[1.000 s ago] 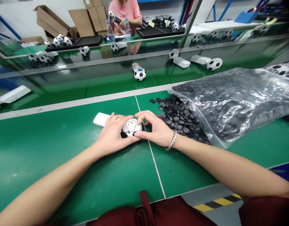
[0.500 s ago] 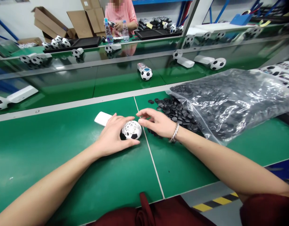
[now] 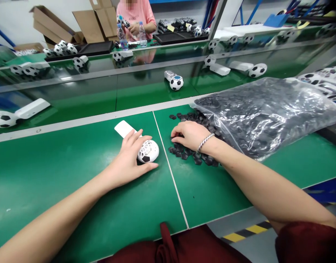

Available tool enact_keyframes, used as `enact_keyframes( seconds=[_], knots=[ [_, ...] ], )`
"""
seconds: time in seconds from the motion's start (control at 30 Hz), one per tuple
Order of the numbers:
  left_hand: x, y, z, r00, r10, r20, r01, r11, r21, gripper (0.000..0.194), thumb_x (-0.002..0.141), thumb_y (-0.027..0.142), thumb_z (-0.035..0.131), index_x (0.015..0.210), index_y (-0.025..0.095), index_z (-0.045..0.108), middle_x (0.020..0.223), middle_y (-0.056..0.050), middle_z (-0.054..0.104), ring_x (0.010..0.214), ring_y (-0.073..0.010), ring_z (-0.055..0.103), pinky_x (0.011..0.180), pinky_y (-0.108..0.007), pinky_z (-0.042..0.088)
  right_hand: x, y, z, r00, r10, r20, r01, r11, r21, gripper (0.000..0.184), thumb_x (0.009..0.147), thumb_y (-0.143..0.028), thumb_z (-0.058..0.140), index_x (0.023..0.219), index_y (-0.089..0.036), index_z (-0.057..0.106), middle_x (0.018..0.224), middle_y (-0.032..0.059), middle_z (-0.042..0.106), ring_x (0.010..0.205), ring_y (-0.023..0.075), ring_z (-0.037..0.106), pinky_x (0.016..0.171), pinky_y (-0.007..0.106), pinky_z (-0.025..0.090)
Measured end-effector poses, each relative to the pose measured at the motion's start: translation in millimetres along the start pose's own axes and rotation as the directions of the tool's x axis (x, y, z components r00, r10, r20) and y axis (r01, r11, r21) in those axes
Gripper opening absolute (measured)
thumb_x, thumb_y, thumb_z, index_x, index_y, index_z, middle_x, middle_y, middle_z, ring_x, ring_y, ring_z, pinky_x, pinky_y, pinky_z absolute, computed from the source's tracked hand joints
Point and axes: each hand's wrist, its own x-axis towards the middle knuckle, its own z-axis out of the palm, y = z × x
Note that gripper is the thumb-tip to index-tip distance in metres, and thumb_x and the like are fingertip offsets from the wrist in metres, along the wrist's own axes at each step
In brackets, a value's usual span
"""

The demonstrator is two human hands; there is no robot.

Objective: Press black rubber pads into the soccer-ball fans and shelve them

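My left hand (image 3: 126,159) is wrapped around a white lattice soccer-ball shell (image 3: 148,151) with black patches set in some openings, and it holds the shell on the green bench top (image 3: 74,171). Just behind that hand lies a flat white plastic handle (image 3: 124,129), touching my fingers. My right hand (image 3: 188,135) rests on a loose pile of black pentagonal patches (image 3: 193,157), to the right of the shell. Its fingertips press among the patches, so I cannot tell whether they grip any.
A clear plastic bag (image 3: 262,117) full of black patches lies open to the right. Beyond a grey rail (image 3: 74,121), finished balls and handles stand on a farther bench. A person in a pink shirt (image 3: 135,16) works across it beside dark trays (image 3: 88,48).
My right hand has moved right, away from the shell and onto the patch pile. The shell has turned slightly in my left hand, and the whole view has shifted a little.
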Motion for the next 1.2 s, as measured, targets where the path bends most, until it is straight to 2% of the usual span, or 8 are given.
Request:
enact_keyframes(
  seconds=[0.17,0.43,0.57,0.67,0.73,0.9,1.0,1.2],
  knots=[
    [3.2,-0.8,2.7,0.996,0.094,-0.006,-0.093,0.975,-0.204,0.056,0.070,0.027,0.060,0.123,0.022,0.042,0.137,-0.007,0.040,0.136,-0.0249,0.013,0.108,-0.048,0.021,3.0,-3.5,8.9,0.999,0.043,0.012,-0.043,0.998,-0.040,0.010,0.078,-0.026,0.060,0.083,-0.019,0.066,0.086,0.0058,0.066,0.082,0.0215,0.057,0.067,0.031,0.043],
    [5.8,-7.6,-1.1,0.978,0.202,0.052,-0.179,0.940,-0.290,0.057,0.068,0.018,0.054,0.123,0.022,0.041,0.139,-0.006,0.037,0.136,-0.0227,0.013,0.108,-0.049,0.020,4.1,-1.0,9.9,0.999,0.045,0.018,-0.046,0.994,0.097,0.005,0.075,-0.019,0.063,0.078,-0.019,0.058,0.076,0.0010,0.060,0.067,0.0144,0.055,0.057,0.025,0.039],
    [7.1,-6.5,-2.8,0.977,0.201,0.075,-0.173,0.944,-0.282,0.057,0.067,0.017,0.055,0.123,0.022,0.041,0.139,-0.006,0.037,0.136,-0.0226,0.013,0.109,-0.047,0.019,-1.1,-10.4,3.8,0.993,-0.103,-0.056,0.114,0.963,0.244,0.007,0.077,-0.014,0.061,0.083,-0.018,0.062,0.074,0.0006,0.061,0.067,0.0126,0.055,0.065,0.025,0.043],
    [6.9,-5.7,-4.1,0.979,0.184,0.087,-0.156,0.951,-0.266,0.061,0.067,0.017,0.057,0.125,0.021,0.040,0.142,-0.006,0.032,0.136,-0.0230,0.013,0.110,-0.044,0.018,-6.2,-18.8,-0.7,0.952,-0.269,-0.150,0.304,0.896,0.323,0.008,0.079,-0.014,0.060,0.083,-0.018,0.065,0.078,0.0014,0.063,0.075,0.0129,0.057,0.072,0.025,0.044],
    [6.3,-5.3,-4.6,0.981,0.166,0.098,-0.136,0.958,-0.254,0.063,0.067,0.018,0.057,0.128,0.021,0.037,0.144,-0.008,0.027,0.136,-0.0237,0.013,0.109,-0.045,0.019,-9.6,-23.1,-1.8,0.932,-0.316,-0.180,0.362,0.846,0.391,0.008,0.079,-0.014,0.059,0.083,-0.018,0.065,0.080,0.0005,0.065,0.075,0.0122,0.058,0.073,0.024,0.044],
    [5.9,-5.6,-3.3,0.983,0.161,0.092,-0.134,0.959,-0.249,0.063,0.069,0.023,0.059,0.128,0.022,0.037,0.145,-0.009,0.024,0.135,-0.0246,0.014,0.108,-0.047,0.020,-15.5,-29.7,1.8,0.908,-0.362,-0.213,0.419,0.740,0.526,0.005,0.079,-0.015,0.059,0.079,-0.018,0.063,0.078,-0.0003,0.064,0.074,0.0113,0.057,0.071,0.023,0.044],
    [6.0,-7.0,-1.2,0.985,0.157,0.068,-0.134,0.956,-0.261,0.063,0.070,0.029,0.062,0.128,0.022,0.038,0.144,-0.010,0.028,0.135,-0.0253,0.017,0.108,-0.047,0.020,-17.1,-32.7,5.0,0.925,-0.330,-0.189,0.373,0.695,0.615,0.003,0.077,-0.015,0.062,0.078,-0.017,0.061,0.074,-0.0015,0.063,0.068,0.0100,0.056,0.066,0.022,0.045],
    [6.5,-7.3,0.5,0.989,0.140,0.051,-0.122,0.957,-0.263,0.062,0.071,0.035,0.064,0.126,0.023,0.040,0.144,-0.009,0.027,0.134,-0.0243,0.019,0.108,-0.045,0.021,-16.1,-36.7,9.6,0.902,-0.363,-0.232,0.429,0.709,0.560,0.004,0.077,-0.013,0.062,0.075,-0.017,0.063,0.074,-0.0006,0.063,0.070,0.0102,0.057,0.069,0.023,0.044]
  ],
)
